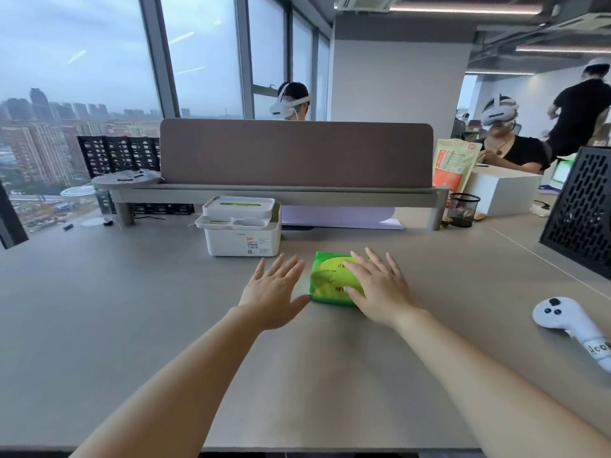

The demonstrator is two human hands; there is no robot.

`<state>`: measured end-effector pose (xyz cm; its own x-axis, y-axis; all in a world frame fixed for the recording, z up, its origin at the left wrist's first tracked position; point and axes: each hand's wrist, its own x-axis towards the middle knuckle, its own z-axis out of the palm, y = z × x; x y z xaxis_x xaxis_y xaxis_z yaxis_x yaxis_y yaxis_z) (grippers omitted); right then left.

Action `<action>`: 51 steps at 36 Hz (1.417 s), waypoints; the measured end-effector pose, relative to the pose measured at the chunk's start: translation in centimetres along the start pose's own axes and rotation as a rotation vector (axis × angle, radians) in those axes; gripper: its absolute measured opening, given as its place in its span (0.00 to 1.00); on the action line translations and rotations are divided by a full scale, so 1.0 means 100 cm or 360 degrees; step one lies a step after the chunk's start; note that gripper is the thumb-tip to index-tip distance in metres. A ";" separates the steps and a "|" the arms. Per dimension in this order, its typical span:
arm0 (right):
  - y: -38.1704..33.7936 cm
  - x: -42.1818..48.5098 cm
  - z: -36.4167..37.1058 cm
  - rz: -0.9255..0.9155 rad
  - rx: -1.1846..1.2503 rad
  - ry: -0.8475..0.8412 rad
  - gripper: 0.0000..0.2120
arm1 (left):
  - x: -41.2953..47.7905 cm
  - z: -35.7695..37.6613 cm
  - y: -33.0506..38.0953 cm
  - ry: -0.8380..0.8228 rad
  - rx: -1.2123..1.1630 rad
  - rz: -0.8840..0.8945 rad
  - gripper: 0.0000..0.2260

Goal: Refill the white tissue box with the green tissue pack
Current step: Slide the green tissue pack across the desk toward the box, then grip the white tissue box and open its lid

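The green tissue pack (327, 279) lies flat on the grey desk (132, 309), in front of me. My right hand (377, 285) rests palm down on its right half, fingers spread. Just left of the pack, my left hand (276, 289) hovers over the desk with fingers apart, its thumb tip near the pack's near-left corner. The white tissue box (243, 238) stands behind the hands, a little to the left. Its lid (238, 205) lies crooked on top, with green showing through the slot.
A brown divider panel (297, 153) on a raised shelf runs across the back. A white controller (568, 320) lies at the right, near a black perforated stand (582, 206). A mesh pen cup (463, 209) and a white carton (502, 193) sit at the back right. People with headsets are beyond the divider.
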<state>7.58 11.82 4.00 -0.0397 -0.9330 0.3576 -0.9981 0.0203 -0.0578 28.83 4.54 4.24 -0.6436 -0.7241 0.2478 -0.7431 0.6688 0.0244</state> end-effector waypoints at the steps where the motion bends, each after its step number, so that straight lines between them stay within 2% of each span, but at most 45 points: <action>1: -0.007 0.006 -0.001 -0.0012 0.0036 0.0006 0.25 | -0.001 -0.003 -0.007 0.0026 -0.0015 -0.0025 0.31; 9: -0.075 0.076 0.006 -0.0111 0.0262 -0.0045 0.24 | -0.004 -0.026 -0.085 0.0266 -0.0112 -0.0334 0.28; 16: -0.122 0.144 0.030 -0.0047 0.0116 -0.0231 0.31 | 0.009 -0.026 -0.145 0.0205 -0.0009 -0.0454 0.30; 22: -0.140 0.179 0.057 0.0099 0.0064 -0.0226 0.33 | 0.037 -0.017 -0.176 0.0166 0.0049 -0.0477 0.31; 26: -0.142 0.188 0.066 0.0092 0.0087 -0.0023 0.26 | 0.058 -0.015 -0.180 0.0136 0.0120 -0.0382 0.32; 34: -0.145 0.178 0.068 0.0033 0.0033 0.0182 0.18 | 0.076 -0.006 -0.173 -0.0013 0.0113 -0.0281 0.32; 40: -0.146 0.169 0.067 -0.0066 -0.0100 0.0475 0.07 | 0.065 -0.008 -0.170 0.0005 0.0137 -0.0258 0.31; 45: -0.149 0.159 0.057 -0.0079 -0.0021 0.0474 0.06 | 0.049 -0.010 -0.163 -0.0005 0.0139 -0.0245 0.31; 51: -0.149 0.131 0.038 -0.0007 0.0378 0.0312 0.13 | 0.024 -0.013 -0.150 0.0036 0.0112 -0.0224 0.31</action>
<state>22.09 -2.06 6.01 -0.0665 -0.8452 0.5303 -0.9604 -0.0899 -0.2638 38.72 -7.01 5.67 -0.5286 -0.8053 0.2685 -0.8371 0.5470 -0.0071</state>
